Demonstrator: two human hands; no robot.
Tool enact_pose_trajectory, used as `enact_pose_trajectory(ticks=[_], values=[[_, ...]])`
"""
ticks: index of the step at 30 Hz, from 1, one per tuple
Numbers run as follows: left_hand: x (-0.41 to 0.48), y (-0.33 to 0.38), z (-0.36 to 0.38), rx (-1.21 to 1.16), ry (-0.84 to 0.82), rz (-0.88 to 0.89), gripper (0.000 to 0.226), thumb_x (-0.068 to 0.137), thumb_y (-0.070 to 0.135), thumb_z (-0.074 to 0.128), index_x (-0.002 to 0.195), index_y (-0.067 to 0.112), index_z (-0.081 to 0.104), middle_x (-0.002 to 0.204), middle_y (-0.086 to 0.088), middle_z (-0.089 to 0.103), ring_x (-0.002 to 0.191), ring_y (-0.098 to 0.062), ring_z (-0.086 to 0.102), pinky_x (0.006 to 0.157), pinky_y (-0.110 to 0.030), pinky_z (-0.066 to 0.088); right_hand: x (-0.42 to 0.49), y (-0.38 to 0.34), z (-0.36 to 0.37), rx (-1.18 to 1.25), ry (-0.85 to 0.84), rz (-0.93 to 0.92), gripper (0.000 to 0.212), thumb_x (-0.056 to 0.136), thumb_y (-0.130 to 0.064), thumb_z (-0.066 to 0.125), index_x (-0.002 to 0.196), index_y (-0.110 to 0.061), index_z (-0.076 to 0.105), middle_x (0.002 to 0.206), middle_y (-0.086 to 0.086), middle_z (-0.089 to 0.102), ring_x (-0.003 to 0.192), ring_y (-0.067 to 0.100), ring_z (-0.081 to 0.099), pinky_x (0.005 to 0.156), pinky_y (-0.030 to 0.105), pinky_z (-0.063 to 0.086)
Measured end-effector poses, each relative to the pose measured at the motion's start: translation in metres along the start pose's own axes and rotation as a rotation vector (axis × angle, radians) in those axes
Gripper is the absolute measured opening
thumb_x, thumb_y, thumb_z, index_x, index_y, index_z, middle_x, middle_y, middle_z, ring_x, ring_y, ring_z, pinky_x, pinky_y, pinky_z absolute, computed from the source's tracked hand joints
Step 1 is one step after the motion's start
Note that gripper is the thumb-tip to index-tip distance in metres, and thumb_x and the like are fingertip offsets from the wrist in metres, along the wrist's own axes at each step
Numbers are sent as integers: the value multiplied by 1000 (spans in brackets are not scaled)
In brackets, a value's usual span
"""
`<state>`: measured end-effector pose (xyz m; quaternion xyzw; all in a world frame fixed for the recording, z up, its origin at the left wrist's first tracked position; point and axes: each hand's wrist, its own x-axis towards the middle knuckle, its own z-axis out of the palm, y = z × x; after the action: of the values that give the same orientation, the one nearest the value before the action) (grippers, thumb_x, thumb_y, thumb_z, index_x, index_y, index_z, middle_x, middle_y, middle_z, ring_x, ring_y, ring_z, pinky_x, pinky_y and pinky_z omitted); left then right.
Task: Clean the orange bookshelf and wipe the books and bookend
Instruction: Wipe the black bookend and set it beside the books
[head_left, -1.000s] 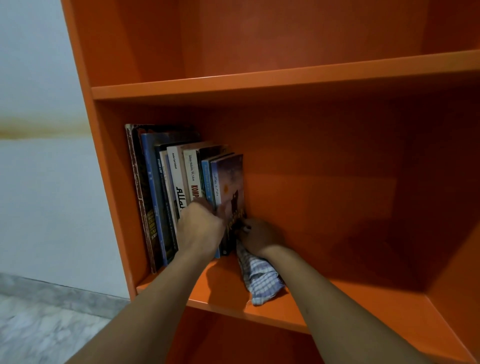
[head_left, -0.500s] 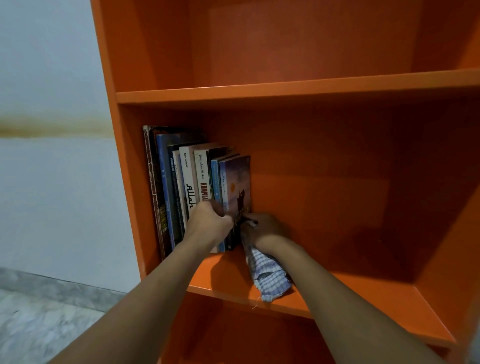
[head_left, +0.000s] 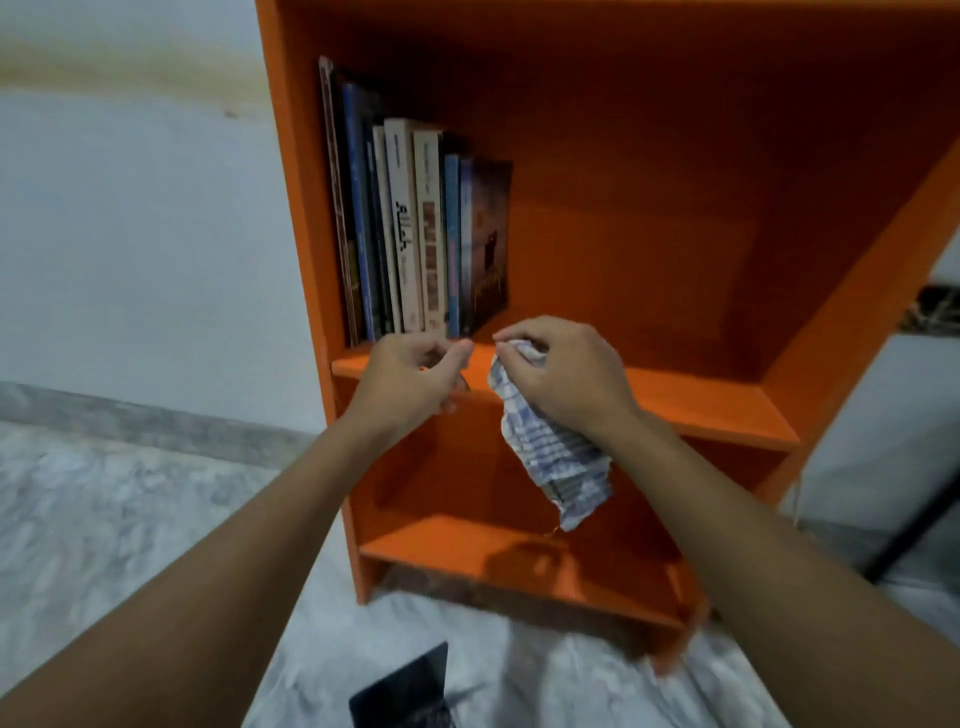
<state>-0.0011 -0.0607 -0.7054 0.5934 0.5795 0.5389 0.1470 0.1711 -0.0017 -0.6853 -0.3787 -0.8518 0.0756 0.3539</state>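
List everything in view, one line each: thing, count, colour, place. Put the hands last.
bookshelf: one, orange, against the white wall
books: about ten, blue, cream and dark spines, upright at the shelf's left end
cloth: one, blue-white checked, held, hanging before the lower shelf
flat object: one, dark, on the grey floor, bottom edge
pole: one, black, far right
left hand: one, fingers curled, before the shelf edge
right hand: one, grips the cloth beside it
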Motion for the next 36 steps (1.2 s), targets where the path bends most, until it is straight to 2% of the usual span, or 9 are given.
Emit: enact_pose_trajectory(ticks=[5,8,11,13,19,25,28,33,36], values=[[-64,-50,13,34,-22,-118,42,95,42,62,67,11,68,58,-3,68,47,-21,63,51,-36,52,-65,-3,20,11,-183,-2,22,96,-41,57,109,-31,71,113,-12,69,104,10,62,85,40,53],[-94,-89,18,331,-434,-406,32,89,45,68,92,13,71,76,-1,69,69,-19,65,60,-35,56,-97,4,43,79,-322,92,20,95,-42,58,106,-33,72,114,-13,70,105,10,63,88,42,53],[-135,-125,23,697,-977,-597,66,85,48,70,141,20,50,132,-3,54,110,-25,58,70,-30,54,-131,18,81,119,-582,183,22,99,-44,55,112,-31,69,133,-5,62,111,27,63,92,48,51],[-164,-148,30,860,-1085,-637,72,87,44,70,146,15,43,147,-6,41,127,-27,49,85,-30,48,-151,31,111,129,-682,227,22,98,-45,56,110,-31,68,138,-1,58,110,35,62,89,51,51],[-213,-213,47,827,-759,-598,17,98,23,53,89,10,57,103,-13,61,89,-22,56,73,-29,42,-210,79,179,206,-752,434,39,86,-53,69,115,-26,69,133,-2,61,120,19,58,97,46,49],[-185,-190,33,591,-696,-606,16,99,23,58,100,9,63,94,-10,61,88,-26,63,63,-25,50,-236,101,204,272,-917,572,89,69,-68,75,145,-35,42,135,-1,60,129,23,51,102,48,45],[-172,-172,20,343,-613,-681,28,97,22,63,123,12,63,110,-11,65,96,-26,68,74,-32,61,-228,94,208,484,-965,543,63,87,-52,70,143,-32,49,145,-5,50,134,23,46,108,47,39],[-174,-156,-2,-58,-272,-701,15,94,22,66,102,12,73,96,-10,76,92,-23,73,81,-36,61,-207,74,203,544,-837,458,36,100,-42,54,112,-11,66,120,14,63,109,32,60,96,50,46],[-189,-157,-9,-254,-201,-778,34,89,36,66,111,11,72,103,-9,76,95,-28,73,75,-31,61,-189,64,191,599,-784,450,21,101,-39,52,104,-22,64,104,5,65,99,26,63,93,36,44]])
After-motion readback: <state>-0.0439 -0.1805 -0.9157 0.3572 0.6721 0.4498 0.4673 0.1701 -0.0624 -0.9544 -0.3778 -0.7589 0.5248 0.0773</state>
